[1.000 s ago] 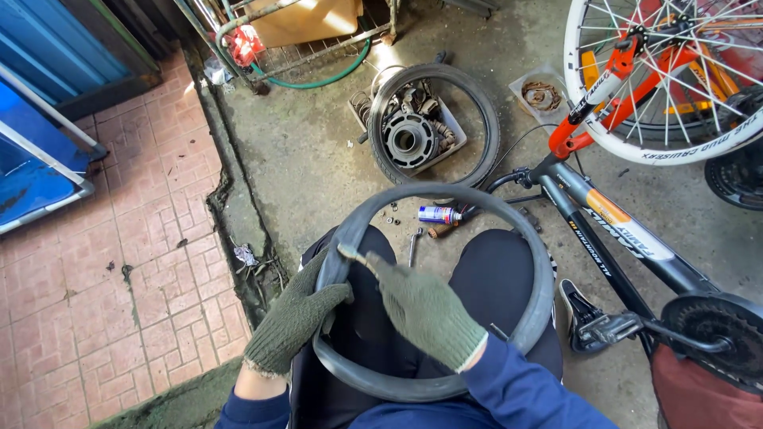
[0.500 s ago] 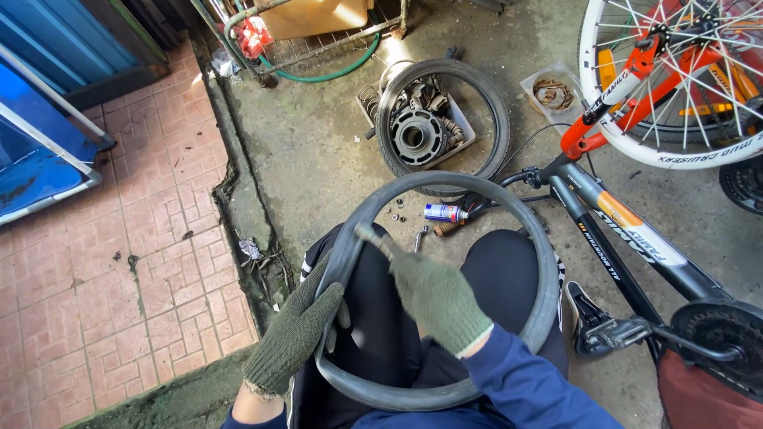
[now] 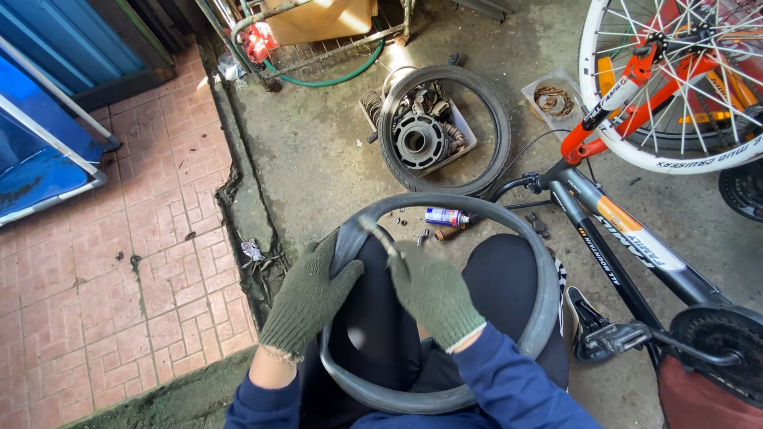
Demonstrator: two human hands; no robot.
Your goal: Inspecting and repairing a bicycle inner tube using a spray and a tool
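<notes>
Fingers [image 3: 334, 266] curled gripping inner tube [image 3: 548, 294]

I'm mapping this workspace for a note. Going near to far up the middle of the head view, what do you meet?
Inner tube held by left hand and right hand → spray can → tyre on the ground → green hose
</notes>
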